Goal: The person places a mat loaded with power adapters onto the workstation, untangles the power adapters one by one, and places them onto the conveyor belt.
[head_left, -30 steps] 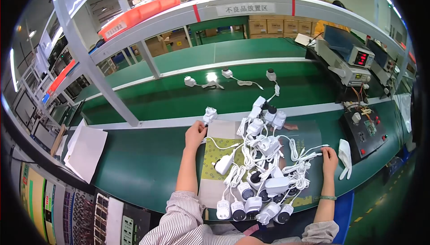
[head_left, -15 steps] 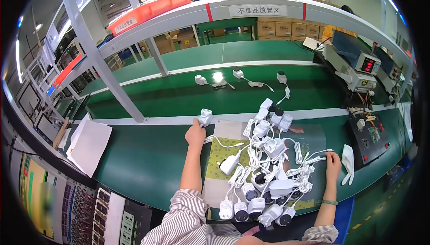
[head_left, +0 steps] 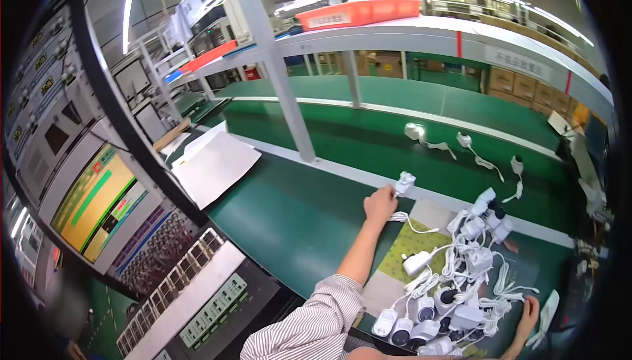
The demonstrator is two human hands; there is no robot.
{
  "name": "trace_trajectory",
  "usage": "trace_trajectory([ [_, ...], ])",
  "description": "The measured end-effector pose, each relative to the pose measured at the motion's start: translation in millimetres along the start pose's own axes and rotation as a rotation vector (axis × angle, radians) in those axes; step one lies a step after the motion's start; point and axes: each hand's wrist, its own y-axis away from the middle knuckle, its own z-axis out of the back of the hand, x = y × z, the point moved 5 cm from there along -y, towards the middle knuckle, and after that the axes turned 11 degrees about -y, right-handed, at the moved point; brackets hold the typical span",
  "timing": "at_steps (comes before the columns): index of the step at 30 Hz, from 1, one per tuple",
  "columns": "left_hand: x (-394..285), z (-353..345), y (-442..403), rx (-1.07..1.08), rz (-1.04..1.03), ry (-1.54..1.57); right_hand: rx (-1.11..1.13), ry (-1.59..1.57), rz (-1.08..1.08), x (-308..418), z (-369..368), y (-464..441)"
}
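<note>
My left hand [head_left: 380, 204] is closed on a white power adapter [head_left: 405, 183] by the metal rail at the back of the bench. Its white cable [head_left: 418, 223] comes out below the hand. My right hand [head_left: 528, 319], partly in view at the lower right, has its fingertips pinched at a white cable end beside the pile. Between the hands lies a heap of white power adapters [head_left: 466, 316] with coiled cables, some with black plug parts. A single adapter [head_left: 416, 263] lies at the pile's left side on a yellow-green patterned sheet [head_left: 403, 245].
A white glove-like item [head_left: 548, 317] lies right of my right hand. Beyond the rail are several adapters [head_left: 465, 140] on the green belt. White papers [head_left: 217, 166] lie to the left, beside a rack with a screen [head_left: 99, 205]. Red bins [head_left: 368, 12] sit on the shelf overhead.
The view has swung left, so the bench appears further right and the screen and rack show more. My left hand stays on the adapter by the rail. My right hand remains at the cable end.
</note>
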Motion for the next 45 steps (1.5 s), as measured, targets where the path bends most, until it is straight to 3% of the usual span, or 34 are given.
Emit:
trace_trajectory([
  [5, -2.0, -6.7, -3.1, 0.051, 0.024, 0.014, 0.025, 0.0, 0.024, -5.8, 7.0, -3.5],
  [9, 1.3, -5.2, -2.9, -0.111, 0.073, 0.09, 0.004, -0.002, 0.017, 7.5, 0.6, 2.1],
  [31, -9.5, -17.8, 2.6, 0.015, -0.081, -0.009, -0.073, -0.012, 0.026, 19.1, -7.8, 3.4],
  [38, -10.1, -19.5, 2.6, -0.001, -0.081, -0.027, -0.087, 0.339, 0.171, 56.3, -24.6, 8.8],
  [45, -11.5, -21.3, 5.6, -0.078, -0.111, -0.007, -0.064, 0.327, 0.133, 53.7, -23.3, 7.1],
])
